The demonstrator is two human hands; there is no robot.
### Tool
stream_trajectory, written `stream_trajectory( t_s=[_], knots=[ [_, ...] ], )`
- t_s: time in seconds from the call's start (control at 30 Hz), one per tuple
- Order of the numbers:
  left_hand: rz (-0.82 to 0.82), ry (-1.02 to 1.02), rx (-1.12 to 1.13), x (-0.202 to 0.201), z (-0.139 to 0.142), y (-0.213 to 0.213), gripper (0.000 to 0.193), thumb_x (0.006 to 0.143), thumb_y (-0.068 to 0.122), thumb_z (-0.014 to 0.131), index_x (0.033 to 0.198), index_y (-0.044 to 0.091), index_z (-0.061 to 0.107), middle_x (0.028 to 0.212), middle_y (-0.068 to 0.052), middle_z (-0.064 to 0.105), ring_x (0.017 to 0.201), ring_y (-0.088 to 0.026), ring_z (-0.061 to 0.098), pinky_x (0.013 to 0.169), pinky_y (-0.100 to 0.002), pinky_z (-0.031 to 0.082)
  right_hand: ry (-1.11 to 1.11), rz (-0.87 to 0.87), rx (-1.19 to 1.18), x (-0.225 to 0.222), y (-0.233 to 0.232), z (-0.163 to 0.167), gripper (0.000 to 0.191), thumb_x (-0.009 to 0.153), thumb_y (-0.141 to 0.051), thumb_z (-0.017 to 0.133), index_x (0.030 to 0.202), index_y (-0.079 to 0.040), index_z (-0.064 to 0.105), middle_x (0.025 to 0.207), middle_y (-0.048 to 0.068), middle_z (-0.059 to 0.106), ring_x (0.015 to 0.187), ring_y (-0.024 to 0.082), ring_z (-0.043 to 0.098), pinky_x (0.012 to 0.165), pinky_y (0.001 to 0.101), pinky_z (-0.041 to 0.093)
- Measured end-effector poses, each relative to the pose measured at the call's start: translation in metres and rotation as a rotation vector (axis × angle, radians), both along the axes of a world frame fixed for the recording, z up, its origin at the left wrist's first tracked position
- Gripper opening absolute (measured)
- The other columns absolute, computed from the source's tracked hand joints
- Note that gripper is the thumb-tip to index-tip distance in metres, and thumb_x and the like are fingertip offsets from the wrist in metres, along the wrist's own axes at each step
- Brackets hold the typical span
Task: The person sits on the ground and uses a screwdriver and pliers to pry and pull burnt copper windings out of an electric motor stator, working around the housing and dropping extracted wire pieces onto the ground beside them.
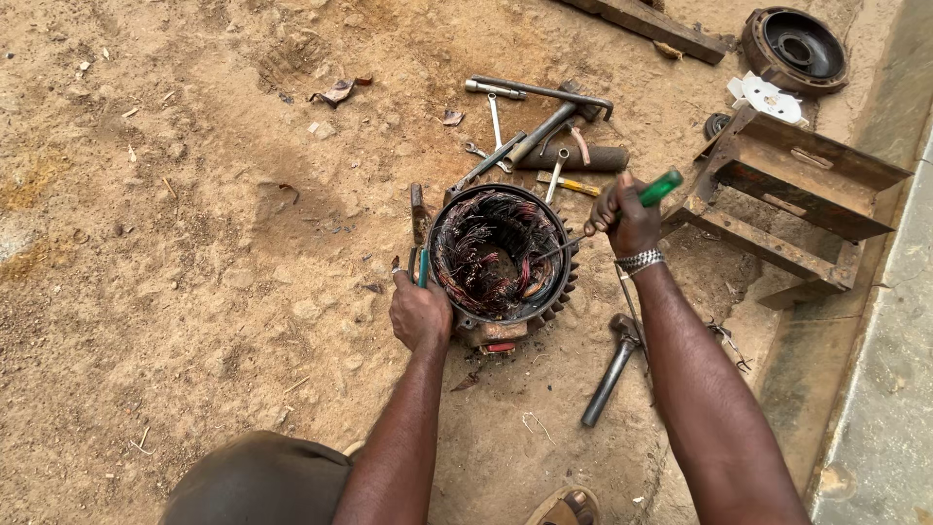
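Screwdriver [622, 209] in right hand [627, 222] slants down-left into stator [501, 258].

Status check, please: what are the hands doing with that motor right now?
Left hand grips motor rim. Right hand holds green screwdriver, tip in windings. Hammer lies beside.

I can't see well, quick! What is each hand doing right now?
Left hand: closed, gripping the rim of the motor stator.
Right hand: closed around the green-handled screwdriver, its tip in the copper windings.
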State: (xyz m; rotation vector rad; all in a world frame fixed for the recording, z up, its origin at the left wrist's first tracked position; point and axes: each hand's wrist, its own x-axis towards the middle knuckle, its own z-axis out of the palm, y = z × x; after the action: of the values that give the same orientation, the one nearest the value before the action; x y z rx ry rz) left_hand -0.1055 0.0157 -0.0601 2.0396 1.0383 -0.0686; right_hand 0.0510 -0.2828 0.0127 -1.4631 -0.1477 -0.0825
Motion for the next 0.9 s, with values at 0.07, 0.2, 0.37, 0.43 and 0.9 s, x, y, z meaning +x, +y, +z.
stream_trajectory(
  t_s=[0.07,0.2,0.37,0.43,0.9],
  knots=[
    [-0.007,0.015,-0.024,-0.001,0.001,0.000,0.044,0.096,0.026,0.067,0.133,0.007,0.054,0.095,-0.012,0.071,0.091,-0.027,0.068,0.080,-0.046,0.054,-0.052,0.032,0.041,-0.026,-0.006,-0.007,0.048,0.109,-0.042,0.055,0.072,-0.013,0.049,0.061,0.001,0.050,0.050,0.014,0.054,0.049,0.0349,0.054],
    [0.010,0.039,-0.027,-0.003,0.003,-0.003,0.043,0.096,0.027,0.067,0.132,0.009,0.053,0.097,-0.011,0.070,0.093,-0.027,0.067,0.080,-0.046,0.055,-0.273,0.020,-0.158,-0.126,0.053,-0.052,0.042,0.107,-0.039,0.051,0.074,-0.013,0.053,0.070,0.002,0.056,0.061,0.012,0.060,0.075,0.0377,0.065],
    [0.002,-0.001,-0.003,-0.002,0.005,-0.002,0.041,0.095,0.027,0.067,0.130,0.011,0.053,0.096,-0.011,0.069,0.093,-0.027,0.066,0.079,-0.046,0.054,-0.521,0.103,-0.572,-0.166,0.077,-0.092,0.047,0.107,-0.036,0.054,0.066,-0.013,0.048,0.063,-0.002,0.049,0.056,0.012,0.050,0.049,0.0283,0.046],
    [-0.002,-0.011,-0.035,-0.002,0.005,-0.001,0.041,0.095,0.027,0.066,0.131,0.012,0.052,0.094,-0.011,0.069,0.092,-0.027,0.067,0.079,-0.046,0.053,-0.374,0.115,-0.407,-0.149,0.048,-0.071,0.044,0.107,-0.034,0.051,0.069,-0.012,0.056,0.065,0.000,0.057,0.057,0.013,0.059,0.046,0.0283,0.055],
    [-0.015,0.018,-0.014,0.000,0.014,-0.001,0.037,0.097,0.027,0.066,0.127,0.009,0.053,0.094,-0.011,0.069,0.090,-0.026,0.066,0.077,-0.044,0.053,-0.246,-0.098,0.015,-0.155,0.069,0.052,0.049,0.110,-0.038,0.052,0.067,-0.015,0.045,0.055,-0.003,0.043,0.046,0.009,0.047,0.042,0.0307,0.046]
  ],
)
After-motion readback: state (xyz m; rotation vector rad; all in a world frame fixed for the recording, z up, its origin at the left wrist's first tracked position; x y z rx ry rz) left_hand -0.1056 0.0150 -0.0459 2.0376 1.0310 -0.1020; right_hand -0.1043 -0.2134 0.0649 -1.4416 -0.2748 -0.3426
